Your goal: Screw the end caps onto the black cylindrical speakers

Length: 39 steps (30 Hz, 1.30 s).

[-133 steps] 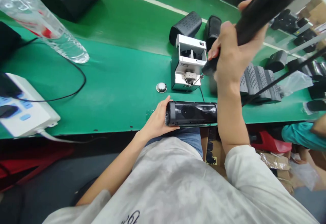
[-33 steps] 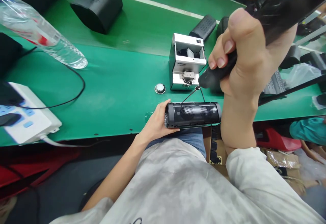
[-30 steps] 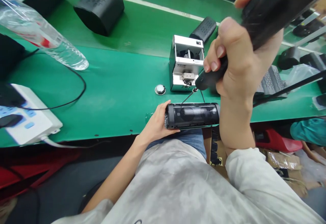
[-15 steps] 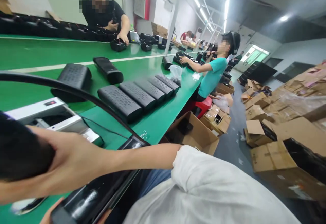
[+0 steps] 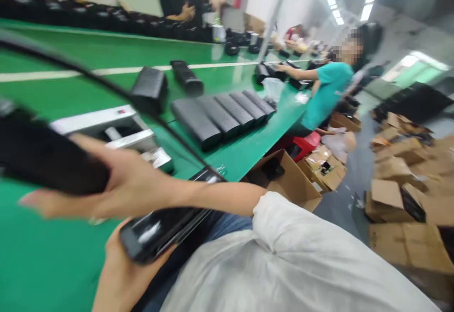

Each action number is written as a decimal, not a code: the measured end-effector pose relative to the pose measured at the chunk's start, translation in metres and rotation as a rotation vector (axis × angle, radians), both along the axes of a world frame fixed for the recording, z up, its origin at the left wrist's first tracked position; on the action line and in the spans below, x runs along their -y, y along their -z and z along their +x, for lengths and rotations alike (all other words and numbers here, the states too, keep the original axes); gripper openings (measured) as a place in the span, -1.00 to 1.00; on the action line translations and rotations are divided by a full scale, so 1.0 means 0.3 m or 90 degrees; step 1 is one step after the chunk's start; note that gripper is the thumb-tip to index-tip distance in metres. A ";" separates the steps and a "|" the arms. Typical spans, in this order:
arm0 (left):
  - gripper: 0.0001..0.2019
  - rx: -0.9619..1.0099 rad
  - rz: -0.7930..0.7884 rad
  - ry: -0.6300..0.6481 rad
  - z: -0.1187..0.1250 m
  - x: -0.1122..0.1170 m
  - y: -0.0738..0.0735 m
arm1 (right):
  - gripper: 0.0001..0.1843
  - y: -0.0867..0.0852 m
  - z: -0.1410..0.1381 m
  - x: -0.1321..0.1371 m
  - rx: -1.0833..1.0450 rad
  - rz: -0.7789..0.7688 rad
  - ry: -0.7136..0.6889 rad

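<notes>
My right hand [image 5: 131,179] is wrapped round a thick black cylinder-shaped object [image 5: 53,156]; blur and the frame edge hide what kind it is. Below it, my left hand [image 5: 120,274] grips the near end of a long glossy black device [image 5: 156,236], which lies slantwise by my lap at the table edge. A black cable [image 5: 117,90] arcs over the table and passes close to my right forearm. Just beyond my right hand stands a white open case [image 5: 92,120] with a small red switch.
Several black ribbed housings [image 5: 198,118] stand in a row on the green table [image 5: 42,260]. Two more [image 5: 151,87] lie farther back. Co-workers sit across the table and along my side [image 5: 329,90]. Cardboard boxes [image 5: 294,179] stand on the floor to the right.
The view has swung, shifting the scene rightward. My right hand sits higher in the picture, and more of my left hand shows. The co-worker across has lifted a hand off the table.
</notes>
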<state>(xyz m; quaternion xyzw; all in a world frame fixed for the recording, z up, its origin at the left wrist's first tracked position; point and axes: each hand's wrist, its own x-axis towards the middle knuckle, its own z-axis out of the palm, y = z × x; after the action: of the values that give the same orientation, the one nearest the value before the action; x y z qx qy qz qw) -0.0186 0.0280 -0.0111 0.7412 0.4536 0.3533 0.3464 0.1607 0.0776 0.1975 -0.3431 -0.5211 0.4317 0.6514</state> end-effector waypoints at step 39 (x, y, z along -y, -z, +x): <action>0.29 -0.015 -0.032 0.070 0.018 0.101 -0.073 | -0.80 -0.124 0.316 -0.135 0.087 0.282 0.192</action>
<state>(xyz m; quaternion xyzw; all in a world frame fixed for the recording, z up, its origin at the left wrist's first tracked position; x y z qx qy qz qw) -0.0131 -0.0023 0.0106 0.7604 0.4245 0.3137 0.3786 0.2555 0.1179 0.2348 -0.2944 -0.5888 0.1812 0.7306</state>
